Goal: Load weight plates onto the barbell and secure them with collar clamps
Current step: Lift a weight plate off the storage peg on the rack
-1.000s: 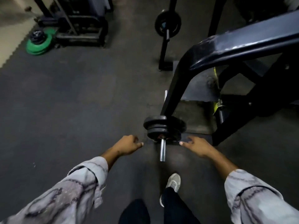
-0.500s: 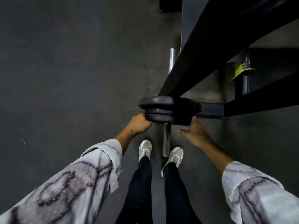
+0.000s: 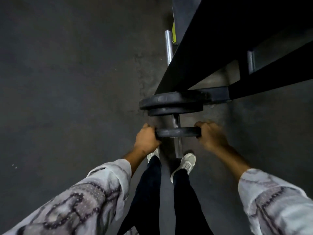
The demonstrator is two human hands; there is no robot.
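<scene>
A chrome barbell (image 3: pixel 178 146) lies on the dark floor, running away from me under a black frame; its far end (image 3: pixel 168 46) shows beyond the frame. Two black plates (image 3: pixel 171 103) sit together on the near sleeve, the farther one larger. A third, smaller black plate (image 3: pixel 177 132) is on the sleeve a short gap nearer to me. My left hand (image 3: pixel 147 139) grips its left edge and my right hand (image 3: pixel 210 135) grips its right edge. No collar clamp is visible.
A black steel frame (image 3: pixel 220 53) slants over the bar from upper right, with a cross beam (image 3: pixel 271 85) just right of the plates. A yellow-green tag (image 3: pixel 173 33) shows near the bar's far end. My feet (image 3: pixel 185 164) stand beside the bar's near tip.
My hands went from touching the stacked plates to gripping the smallest plate, which now sits apart from the other two, nearer the sleeve's end. The view dipped lower.
</scene>
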